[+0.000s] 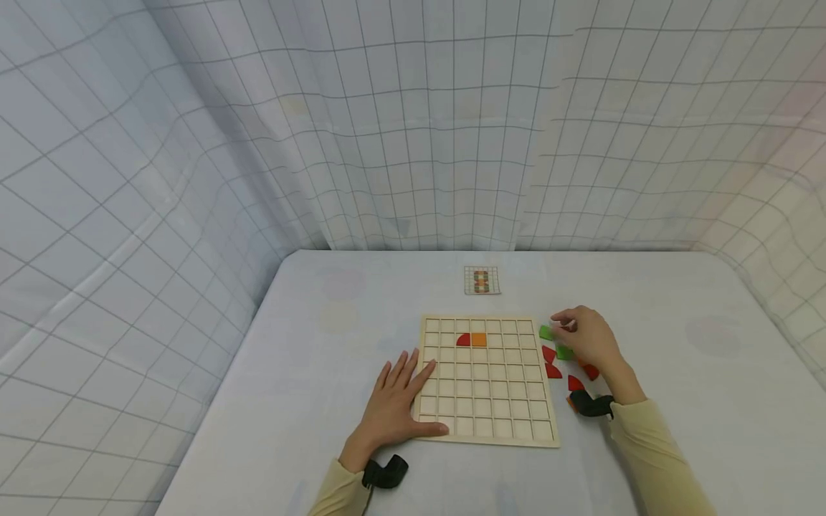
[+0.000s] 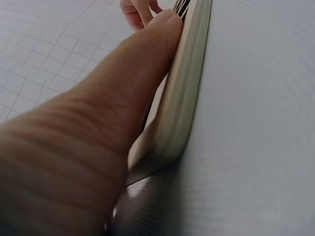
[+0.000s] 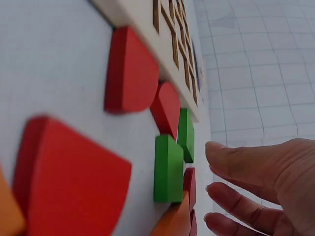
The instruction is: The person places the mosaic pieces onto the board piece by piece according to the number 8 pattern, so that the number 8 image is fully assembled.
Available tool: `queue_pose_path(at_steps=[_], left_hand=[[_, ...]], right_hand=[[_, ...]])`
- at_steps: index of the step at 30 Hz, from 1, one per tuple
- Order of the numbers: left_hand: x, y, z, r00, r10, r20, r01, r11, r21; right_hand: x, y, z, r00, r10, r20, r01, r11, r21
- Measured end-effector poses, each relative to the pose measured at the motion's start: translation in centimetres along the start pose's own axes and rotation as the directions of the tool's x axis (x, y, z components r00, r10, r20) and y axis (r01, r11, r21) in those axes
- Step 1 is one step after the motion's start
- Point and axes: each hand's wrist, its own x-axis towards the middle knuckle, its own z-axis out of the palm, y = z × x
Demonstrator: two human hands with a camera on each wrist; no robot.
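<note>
Sleeves [image 1: 658, 459]: pale yellow, one on each arm, entering from the near side.
Wrist cameras [image 1: 385, 474]: black, one on each wrist.
Left hand [image 1: 390, 412]: palm down, fingers spread over the left side of the board [image 1: 487, 409]; the thumb lies on its near rim, and no piece is gripped.
Board: pale, flat on the table [image 1: 310, 344], divided into square cells.
Near orange [image 1: 571, 405]: right of the board, partly hidden by the right wrist camera.
Near red [image 1: 576, 383]: curved on one side, just beyond the near orange.
Red pair [image 1: 553, 371]: two pieces close together, just beside the board's right rim.
Outer red [image 1: 591, 373]: below the right hand [image 1: 592, 340], partly covered by it.
Second orange [image 3: 176, 219]: also below that hand, beside the near green [image 1: 564, 352].
Right hand: raised over the loose pieces, fingers bent, thumb and fingertips apart, nothing seen between them.
Far green [image 1: 546, 332]: near the board's right rim, close to the right fingertips.
Placed red [image 1: 463, 340]: a quarter-round in the second row from the far rim.
Orange square [image 1: 478, 340]: in the next cell to its right.
Card [image 1: 481, 280]: beyond the board, printed with a grid and a coloured pattern.
Curtain [image 1: 426, 143]: white, checked with dark lines, behind the table.
</note>
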Motion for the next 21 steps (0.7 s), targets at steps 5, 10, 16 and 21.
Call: queue_pose_path(at_steps=[5,10,16,21], left_hand=[[0.0,0.0,0.0,1.000,0.004,-0.008,-0.004,1.000,-0.018],[-0.1,0.1,-0.1,1.000,0.010,-0.012,-0.010,0.999,-0.032],[0.0,0.0,0.0,1.000,0.009,-0.011,-0.010,1.000,-0.026],[0.0,0.0,0.1,1.000,0.008,-0.016,-0.008,1.000,-0.028]], right_hand=[[-0.1,0.7,-0.7,0.999,0.023,0.039,-0.017,0.991,-0.134],[-0.1,1.0,-0.5,0.998,0.045,0.034,-0.040,0.988,-0.148],[0.2,1.2,-0.3,0.999,0.053,0.012,-0.052,0.993,-0.102],[0.2,1.5,-0.1,0.997,0.076,-0.014,-0.076,0.997,-0.013]])
